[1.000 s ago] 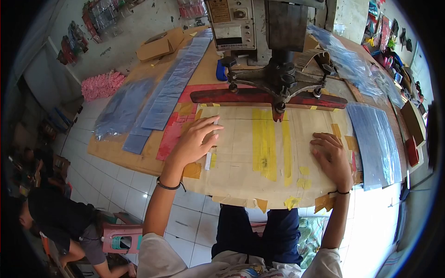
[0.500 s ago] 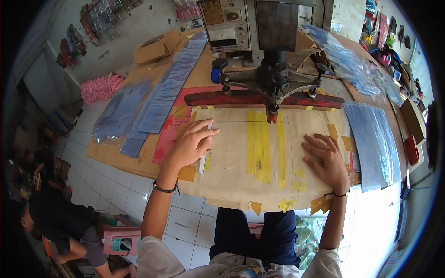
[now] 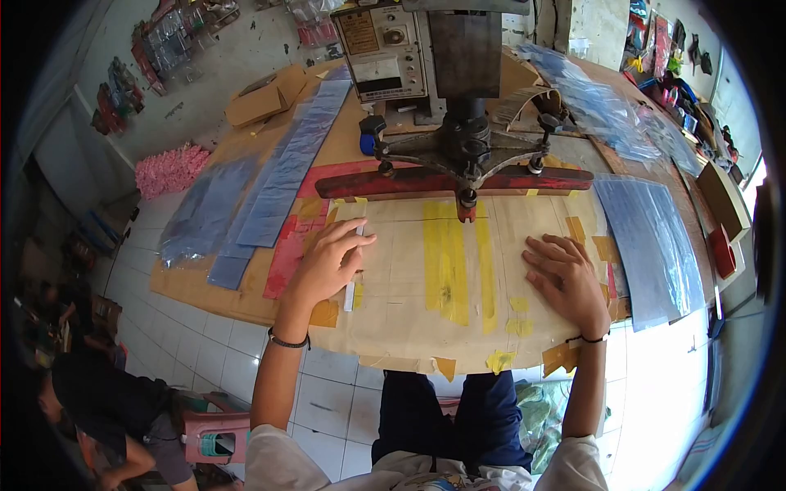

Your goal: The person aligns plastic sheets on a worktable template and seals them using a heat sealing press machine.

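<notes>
My left hand (image 3: 329, 258) rests on the left part of a tan, tape-patched work sheet (image 3: 393, 327), fingers apart and slightly bent. Beneath its fingertips runs a narrow white strip (image 3: 350, 296), partly covered by the hand. On the right side of the sheet my right hand (image 3: 571, 282) lies palm down with its fingers spread, holding nothing. Just beyond both hands, a long dark-red press bar (image 3: 377, 185) spans the sheet's far edge, hung from a black metal bracket (image 3: 467, 147). Yellow tape strips (image 3: 446, 270) cross the sheet's middle.
Behind the bar stands a machine control box (image 3: 381, 53). Bluish clear plastic sheets (image 3: 282, 180) lie on the left, with another stack (image 3: 651, 245) at the right. A cardboard box (image 3: 266, 96) sits at the back left. A person (image 3: 106, 397) sits low at the left.
The camera view has shifted slightly, so the bench and machine appear a little further left. Both hands keep about the same places on the sheet.
</notes>
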A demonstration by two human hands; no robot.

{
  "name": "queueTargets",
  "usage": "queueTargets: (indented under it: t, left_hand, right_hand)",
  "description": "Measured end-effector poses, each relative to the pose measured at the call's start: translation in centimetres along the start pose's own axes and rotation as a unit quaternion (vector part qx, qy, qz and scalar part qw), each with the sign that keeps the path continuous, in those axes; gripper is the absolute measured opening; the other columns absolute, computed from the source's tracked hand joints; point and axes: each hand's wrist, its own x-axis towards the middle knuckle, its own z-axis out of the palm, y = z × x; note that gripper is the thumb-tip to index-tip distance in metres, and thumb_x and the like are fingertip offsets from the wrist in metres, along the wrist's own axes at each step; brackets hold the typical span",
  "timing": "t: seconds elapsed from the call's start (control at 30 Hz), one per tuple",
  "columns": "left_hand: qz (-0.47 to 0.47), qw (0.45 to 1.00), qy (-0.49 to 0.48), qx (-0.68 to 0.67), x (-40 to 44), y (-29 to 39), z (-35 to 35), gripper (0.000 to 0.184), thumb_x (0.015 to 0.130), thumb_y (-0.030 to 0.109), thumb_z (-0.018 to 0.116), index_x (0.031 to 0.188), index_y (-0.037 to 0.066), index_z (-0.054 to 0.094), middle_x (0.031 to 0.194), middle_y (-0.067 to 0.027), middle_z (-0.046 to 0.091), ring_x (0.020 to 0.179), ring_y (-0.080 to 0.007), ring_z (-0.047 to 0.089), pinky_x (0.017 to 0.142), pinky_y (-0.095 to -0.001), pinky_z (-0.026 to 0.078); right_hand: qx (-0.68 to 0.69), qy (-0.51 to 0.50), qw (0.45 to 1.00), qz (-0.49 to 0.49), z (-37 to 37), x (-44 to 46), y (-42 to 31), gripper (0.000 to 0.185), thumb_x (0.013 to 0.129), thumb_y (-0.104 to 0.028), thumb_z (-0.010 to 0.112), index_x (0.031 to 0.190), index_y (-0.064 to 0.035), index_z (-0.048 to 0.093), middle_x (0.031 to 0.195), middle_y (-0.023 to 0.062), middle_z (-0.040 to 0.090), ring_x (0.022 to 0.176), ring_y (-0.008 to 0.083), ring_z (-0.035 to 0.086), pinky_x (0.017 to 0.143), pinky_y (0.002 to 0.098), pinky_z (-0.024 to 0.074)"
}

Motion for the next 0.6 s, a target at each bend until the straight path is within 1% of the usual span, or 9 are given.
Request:
queueTargets:
  t: [0.03,0.13,0.23,0.33,0.43,0.53,0.6]
  left_hand:
    - [-0.010,1.000,-0.005,-0.009,-0.06,0.07,-0.02,0.030,0.096,0.002,0.057,0.121,0.005,0.073,0.144,-0.0134,0.059,0.112,-0.0274,0.067,0.091,-0.0366,0.055]
    - [0.034,0.999,0.010,0.034,-0.08,-0.38,0.13,0.031,0.096,0.002,0.056,0.122,0.005,0.072,0.145,-0.0131,0.059,0.108,-0.0252,0.068,0.087,-0.0356,0.056]
    - [-0.009,1.000,-0.006,-0.006,-0.22,0.27,-0.18,0.031,0.096,0.003,0.056,0.123,0.005,0.072,0.144,-0.0122,0.059,0.103,-0.0238,0.068,0.086,-0.0352,0.056]
    - [-0.018,0.999,-0.003,-0.026,-0.25,-0.19,0.16,0.031,0.096,0.003,0.056,0.123,0.006,0.072,0.144,-0.0112,0.059,0.100,-0.0228,0.068,0.085,-0.0355,0.056]
    - [-0.026,0.999,0.005,-0.048,-0.27,0.17,0.17,0.027,0.096,0.006,0.059,0.119,0.006,0.074,0.141,-0.0148,0.060,0.126,-0.0338,0.059,0.107,-0.0418,0.047]
    - [0.030,0.999,0.021,0.005,-0.36,-0.58,0.42,0.031,0.097,0.004,0.056,0.123,0.007,0.073,0.145,-0.0127,0.059,0.101,-0.0241,0.068,0.084,-0.0354,0.055]
    - [0.018,1.000,0.015,0.004,-0.53,-0.62,0.50,0.031,0.096,0.004,0.056,0.123,0.007,0.073,0.145,-0.0126,0.059,0.105,-0.0252,0.067,0.086,-0.0357,0.055]
  right_hand:
    - [0.000,0.000,1.000,-0.001,0.02,-0.03,0.01,0.031,0.090,-0.022,0.072,0.117,-0.0088,0.077,0.136,0.0063,0.068,0.131,0.0313,0.056,0.115,0.0482,0.0379]
    - [0.005,0.004,1.000,-0.002,0.08,-0.02,0.04,0.030,0.090,-0.022,0.071,0.117,-0.0087,0.077,0.136,0.0063,0.068,0.131,0.0313,0.056,0.115,0.0483,0.0377]
    - [0.013,-0.002,1.000,0.006,0.04,0.06,-0.16,0.030,0.091,-0.021,0.071,0.117,-0.0079,0.077,0.135,0.0073,0.068,0.131,0.0314,0.056,0.116,0.0481,0.0369]
    - [0.012,-0.001,1.000,-0.002,-0.03,0.08,-0.15,0.030,0.090,-0.020,0.071,0.117,-0.0073,0.077,0.135,0.0081,0.068,0.131,0.0314,0.056,0.116,0.0478,0.0362]
    - [0.020,0.002,1.000,-0.002,0.20,0.03,0.06,0.030,0.090,-0.020,0.072,0.117,-0.0072,0.077,0.135,0.0082,0.068,0.131,0.0314,0.057,0.116,0.0476,0.0359]
    - [0.015,0.000,1.000,-0.003,0.22,-0.01,-0.10,0.030,0.090,-0.019,0.072,0.117,-0.0071,0.077,0.135,0.0082,0.068,0.131,0.0312,0.056,0.117,0.0474,0.0356]
    - [0.013,0.001,1.000,-0.001,0.25,-0.10,-0.14,0.030,0.090,-0.019,0.072,0.117,-0.0072,0.077,0.136,0.0082,0.068,0.131,0.0313,0.056,0.117,0.0474,0.0352]
